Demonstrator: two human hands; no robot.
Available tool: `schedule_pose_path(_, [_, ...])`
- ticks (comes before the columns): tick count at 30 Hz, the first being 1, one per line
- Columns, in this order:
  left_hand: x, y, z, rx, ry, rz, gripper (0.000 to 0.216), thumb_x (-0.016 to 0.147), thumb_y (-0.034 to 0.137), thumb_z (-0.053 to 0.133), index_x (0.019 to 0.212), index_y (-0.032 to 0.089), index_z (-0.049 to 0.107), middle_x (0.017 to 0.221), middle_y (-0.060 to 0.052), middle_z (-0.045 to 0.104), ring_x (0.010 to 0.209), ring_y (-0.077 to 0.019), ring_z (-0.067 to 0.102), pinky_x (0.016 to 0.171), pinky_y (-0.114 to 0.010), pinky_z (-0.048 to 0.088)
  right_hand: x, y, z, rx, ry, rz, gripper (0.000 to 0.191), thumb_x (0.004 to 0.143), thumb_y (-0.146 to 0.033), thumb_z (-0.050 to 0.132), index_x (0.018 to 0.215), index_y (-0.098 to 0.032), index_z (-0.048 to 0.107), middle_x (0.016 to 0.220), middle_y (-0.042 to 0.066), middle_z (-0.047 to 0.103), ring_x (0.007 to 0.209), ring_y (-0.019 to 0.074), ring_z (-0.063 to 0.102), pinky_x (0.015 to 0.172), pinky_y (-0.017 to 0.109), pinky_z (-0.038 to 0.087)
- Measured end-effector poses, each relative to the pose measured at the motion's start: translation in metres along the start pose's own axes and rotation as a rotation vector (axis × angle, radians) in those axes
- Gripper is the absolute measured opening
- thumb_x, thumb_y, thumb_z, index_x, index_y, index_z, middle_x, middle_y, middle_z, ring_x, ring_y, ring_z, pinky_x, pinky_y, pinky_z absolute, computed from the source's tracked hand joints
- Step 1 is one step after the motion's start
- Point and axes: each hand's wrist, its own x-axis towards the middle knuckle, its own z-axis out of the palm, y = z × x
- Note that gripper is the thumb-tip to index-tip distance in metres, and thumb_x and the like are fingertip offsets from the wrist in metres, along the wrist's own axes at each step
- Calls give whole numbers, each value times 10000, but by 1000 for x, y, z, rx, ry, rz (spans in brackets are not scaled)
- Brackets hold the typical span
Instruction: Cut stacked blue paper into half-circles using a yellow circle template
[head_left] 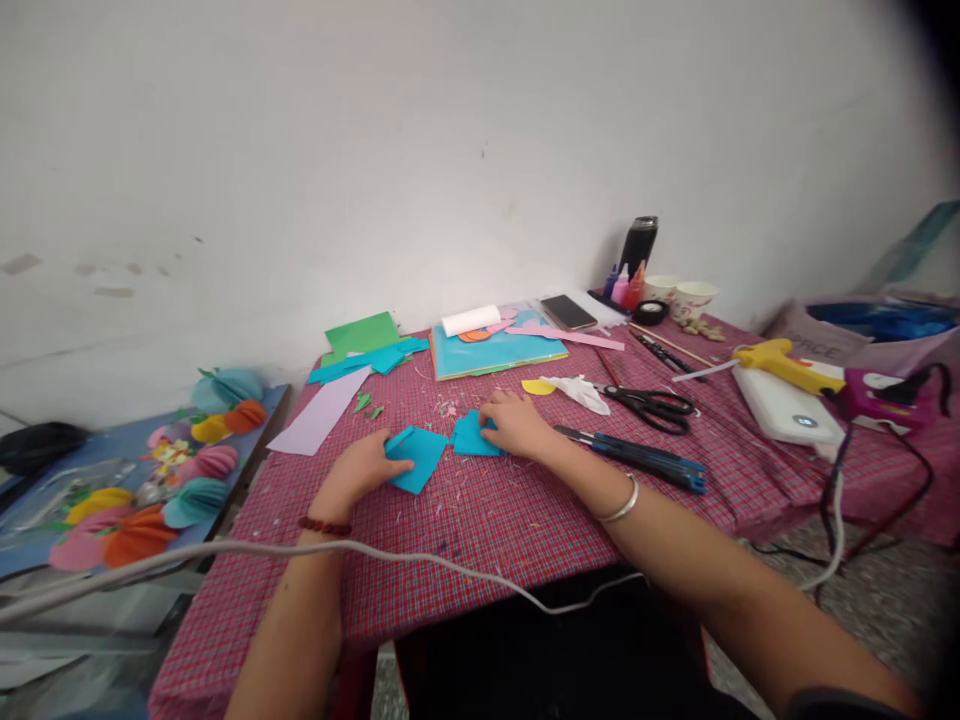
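Note:
Blue paper squares point(421, 462) are pinched in my left hand point(360, 468), with its thumb on top and its fingers at the far edge. My right hand point(516, 424) curls over a second small stack of blue paper point(472, 438), its fingertips on the right side of the pieces. A narrow gap parts the two stacks, both low over the checked tablecloth point(480, 520). Green paper scraps point(364, 402) lie just beyond my left hand. A box cutter point(637, 458) and black-handled scissors point(652, 408) lie to the right of my right hand.
A white cable point(360, 546) runs across the near side, over my left forearm. Coloured sheets point(495, 355) and a phone point(568, 312) lie at the back. On the right are a yellow glue gun point(787, 366) and white power bank point(787, 410). Paper pompoms point(139, 535) sit at left.

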Motion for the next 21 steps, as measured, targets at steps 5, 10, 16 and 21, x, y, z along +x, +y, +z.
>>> schedule_pose_path(5, [5, 3, 6, -215, 34, 18, 534, 626, 172, 626, 1154, 124, 558, 991, -102, 668, 817, -228, 621, 681, -309, 458, 0, -1, -1, 47, 46, -15, 163, 796, -272, 561, 906, -206, 662, 1025, 103, 604, 1025, 271, 523, 881, 412, 341])
schedule_pose_path(10, [-8, 27, -10, -772, 373, 72, 471, 637, 336, 699, 1044, 128, 586, 951, -78, 666, 804, -218, 621, 721, -338, 494, -1, -6, -12, 430, 357, -71, 180, 867, -272, 481, 904, -179, 631, 967, 72, 616, 959, 200, 539, 869, 357, 379])
schedule_pose_path(16, [-30, 57, -9, -1143, 368, 213, 401, 597, 287, 769, 942, 172, 601, 828, -22, 665, 728, -164, 619, 688, -280, 494, -4, -22, -13, 1310, 133, -40, 320, 906, -421, 387, 866, -180, 592, 817, 39, 627, 743, 143, 580, 671, 269, 479])
schedule_pose_path(21, [-33, 64, 0, -1135, 230, 230, 433, 617, 266, 762, 1003, 169, 591, 899, -55, 677, 790, -194, 637, 721, -310, 502, -3, -21, -12, 1697, 120, 183, 258, 850, -438, 469, 768, -197, 514, 675, -9, 573, 599, 114, 535, 576, 229, 455])
